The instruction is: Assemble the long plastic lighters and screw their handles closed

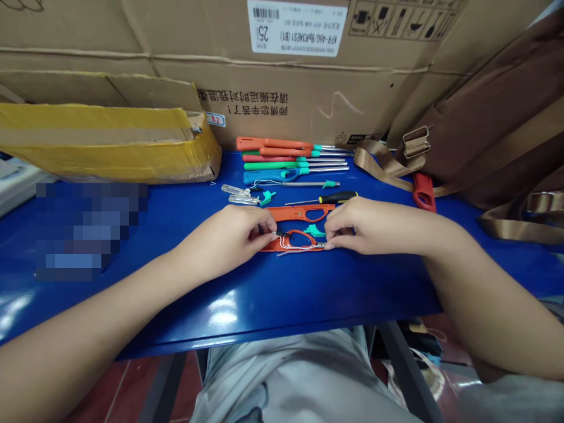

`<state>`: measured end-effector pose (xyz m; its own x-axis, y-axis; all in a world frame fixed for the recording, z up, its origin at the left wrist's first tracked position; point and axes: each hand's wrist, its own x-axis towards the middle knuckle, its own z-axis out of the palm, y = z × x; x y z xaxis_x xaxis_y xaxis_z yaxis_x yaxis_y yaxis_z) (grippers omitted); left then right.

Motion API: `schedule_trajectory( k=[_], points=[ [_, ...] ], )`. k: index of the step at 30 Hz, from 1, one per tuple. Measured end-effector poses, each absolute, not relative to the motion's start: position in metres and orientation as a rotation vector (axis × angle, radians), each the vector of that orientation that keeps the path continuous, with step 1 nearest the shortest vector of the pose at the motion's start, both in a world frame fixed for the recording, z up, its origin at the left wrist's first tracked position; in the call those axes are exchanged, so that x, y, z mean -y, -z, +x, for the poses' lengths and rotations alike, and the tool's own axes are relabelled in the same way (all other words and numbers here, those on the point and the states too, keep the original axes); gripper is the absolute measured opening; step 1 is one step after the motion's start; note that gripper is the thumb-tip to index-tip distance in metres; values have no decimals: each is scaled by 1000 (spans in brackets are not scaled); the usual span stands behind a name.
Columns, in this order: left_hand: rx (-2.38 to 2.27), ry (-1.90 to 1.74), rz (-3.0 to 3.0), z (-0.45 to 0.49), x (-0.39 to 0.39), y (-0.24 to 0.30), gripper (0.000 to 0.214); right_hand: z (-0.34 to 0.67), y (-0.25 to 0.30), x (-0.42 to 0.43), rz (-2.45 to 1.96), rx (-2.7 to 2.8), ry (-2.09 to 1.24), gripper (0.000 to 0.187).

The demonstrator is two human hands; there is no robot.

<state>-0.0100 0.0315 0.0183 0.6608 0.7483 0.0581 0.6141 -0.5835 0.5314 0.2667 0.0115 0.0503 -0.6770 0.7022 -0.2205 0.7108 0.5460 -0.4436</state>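
My left hand (pixel 247 235) pinches a small black igniter piece (pixel 282 235) with white wires (pixel 296 247) over the lower orange lighter shell half (pixel 268 247). At the other end of that shell, my right hand (pixel 355 226) grips the end of a metal lighter tube (pixel 321 245) between thumb and fingers; the rest of the tube is hidden by the hand. A green trigger (pixel 314 230) lies between the lower half and a second orange shell half (pixel 288 213) just behind it.
Several long lighters (pixel 277 166) are stacked behind my hands. Nearer lie a metal tube (pixel 304 184), clear fuel tanks (pixel 243 200) and a yellow-black screwdriver (pixel 339 198). A yellow-taped box (pixel 167 155) stands left, a brown bag (pixel 489 117) with straps right, a large carton (pixel 330 88) behind.
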Motion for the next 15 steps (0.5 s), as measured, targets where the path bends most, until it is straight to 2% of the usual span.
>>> schedule_trajectory(
  k=[15],
  points=[
    [-1072, -375, 2363, -10, -31, -18, 14, 268, -50, -11, 1266, -2738, 781, 17]
  ],
)
